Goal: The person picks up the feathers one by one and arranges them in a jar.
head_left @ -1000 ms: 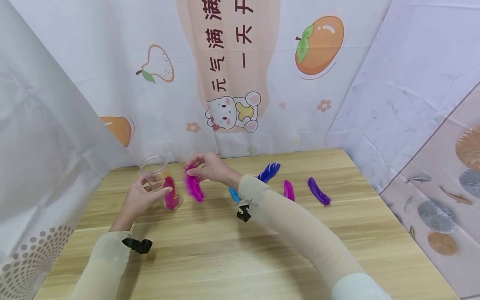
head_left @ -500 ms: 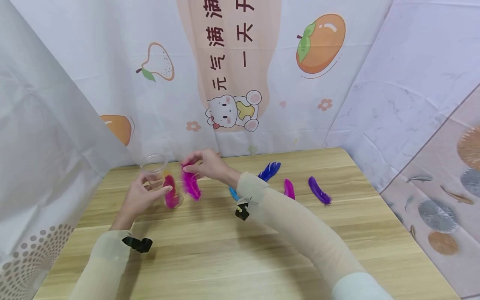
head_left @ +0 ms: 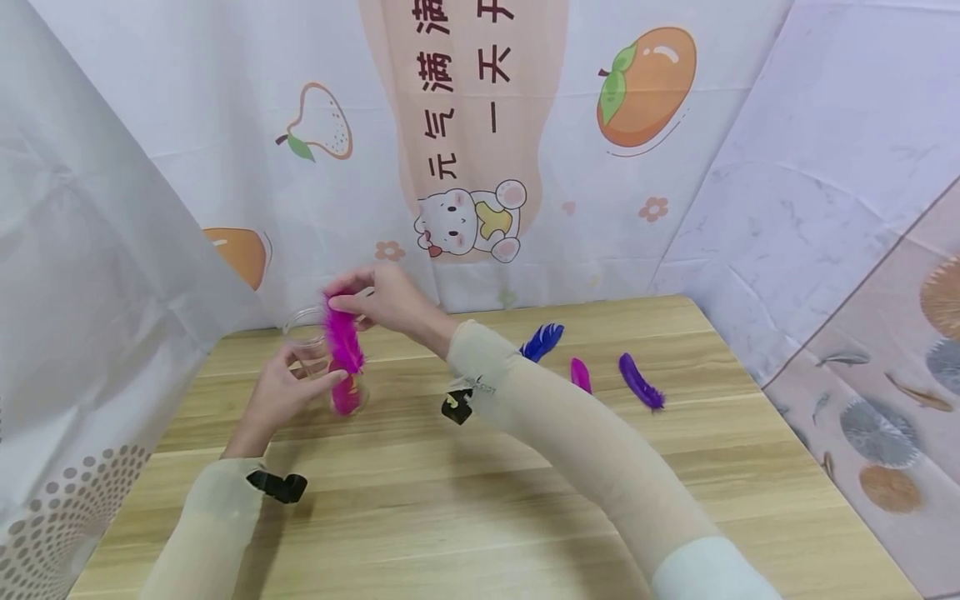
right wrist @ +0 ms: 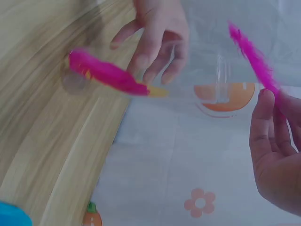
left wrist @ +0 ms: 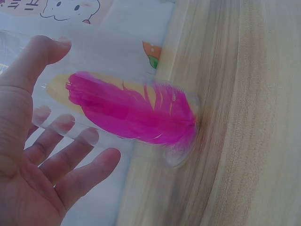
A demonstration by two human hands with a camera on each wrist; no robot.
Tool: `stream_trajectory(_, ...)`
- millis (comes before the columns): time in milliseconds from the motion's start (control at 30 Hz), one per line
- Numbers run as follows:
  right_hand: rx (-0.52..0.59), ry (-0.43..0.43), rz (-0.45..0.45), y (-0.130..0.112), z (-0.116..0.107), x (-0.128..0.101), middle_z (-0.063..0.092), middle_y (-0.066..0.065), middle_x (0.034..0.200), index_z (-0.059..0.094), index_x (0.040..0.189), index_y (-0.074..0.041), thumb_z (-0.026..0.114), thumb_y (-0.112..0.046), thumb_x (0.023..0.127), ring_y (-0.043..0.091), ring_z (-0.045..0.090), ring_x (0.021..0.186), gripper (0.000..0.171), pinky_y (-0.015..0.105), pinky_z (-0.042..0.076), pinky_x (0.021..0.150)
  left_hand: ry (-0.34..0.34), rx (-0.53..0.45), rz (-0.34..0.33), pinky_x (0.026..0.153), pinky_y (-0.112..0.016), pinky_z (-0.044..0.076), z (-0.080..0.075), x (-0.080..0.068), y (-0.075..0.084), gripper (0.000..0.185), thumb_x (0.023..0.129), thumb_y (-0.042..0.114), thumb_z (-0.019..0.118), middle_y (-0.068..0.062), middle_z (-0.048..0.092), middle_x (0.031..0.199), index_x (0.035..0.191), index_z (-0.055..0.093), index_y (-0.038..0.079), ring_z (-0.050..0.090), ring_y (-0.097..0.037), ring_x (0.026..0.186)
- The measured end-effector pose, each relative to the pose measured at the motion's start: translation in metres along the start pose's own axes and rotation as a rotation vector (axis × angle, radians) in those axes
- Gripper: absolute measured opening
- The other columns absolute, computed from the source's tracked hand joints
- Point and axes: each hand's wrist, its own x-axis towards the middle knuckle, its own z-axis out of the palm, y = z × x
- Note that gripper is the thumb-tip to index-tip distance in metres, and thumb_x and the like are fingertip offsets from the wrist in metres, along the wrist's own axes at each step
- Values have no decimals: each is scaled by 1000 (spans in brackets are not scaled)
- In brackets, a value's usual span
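Note:
My left hand (head_left: 281,392) grips a tall clear plastic cup (head_left: 303,337) that stands upright at the table's back left, thumb on one side and fingers on the other. Inside it a magenta feather (left wrist: 136,110) and a yellow feather (left wrist: 57,88) stand against the wall near the base. Thumb and fingertips of my right hand (head_left: 390,304) pinch another magenta feather (head_left: 343,336) by its upper end. It hangs down beside the cup's rim and overlaps the cup in the head view; in the right wrist view it is outside the cup's mouth.
To the right on the wooden table (head_left: 465,517) lie a dark blue feather (head_left: 543,342), a small magenta feather (head_left: 581,375) and a purple feather (head_left: 641,382). A light blue feather (right wrist: 14,215) shows at the right wrist view's corner. A printed curtain (head_left: 600,225) hangs behind.
My right hand has moved left and up, bringing the pinched magenta feather from beside the cup to its rim. The left hand and the cup have stayed in place.

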Motion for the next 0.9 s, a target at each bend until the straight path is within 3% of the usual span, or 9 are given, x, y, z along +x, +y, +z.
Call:
stream_trajectory(133,70,49,-5,-4,7,3,70,5,92,75,109,-1,72,-2,93,15,70,72,15,36,62,67,-6,11,-19,80,-18,55,1,-1,0,60,87,23,84,-19,55,125,129,47,1,65,-28,110)
stream_trajectory(300,136,135,-7,-7,14,10,69,6,92,74,109,0,71,-1,94,18,71,72,16,36,62,68,-14,11,-51,79,-17,54,0,-2,2,60,87,28,83,-20,53,127,124,45,1,62,-42,115)
stream_trajectory(467,176,248,-25,-11,17,19,70,5,93,74,109,2,71,1,94,18,71,73,15,32,62,65,-23,-10,-57,80,-18,54,-1,-2,3,62,87,28,83,-23,57,131,126,45,-1,60,-44,120)
stream_trajectory(600,118,312,-60,-13,20,26,72,5,95,75,107,1,71,0,94,15,71,72,14,27,60,62,-25,13,-62,81,-16,53,-1,-2,4,65,88,31,83,-22,58,130,131,45,0,61,-43,120)
stream_trajectory(767,-59,307,-115,-16,27,29,75,1,99,76,106,-4,71,-4,95,11,70,67,12,21,58,62,-20,19,-63,80,-15,53,-1,-3,3,64,88,32,82,-22,58,130,129,45,0,61,-43,119)
stream_trajectory(900,-114,318,-184,-13,32,29,74,0,99,76,106,-5,70,-6,97,8,69,70,11,17,57,64,-14,19,-47,80,-15,53,0,-1,0,66,87,32,83,-23,59,128,131,46,0,62,-42,118)
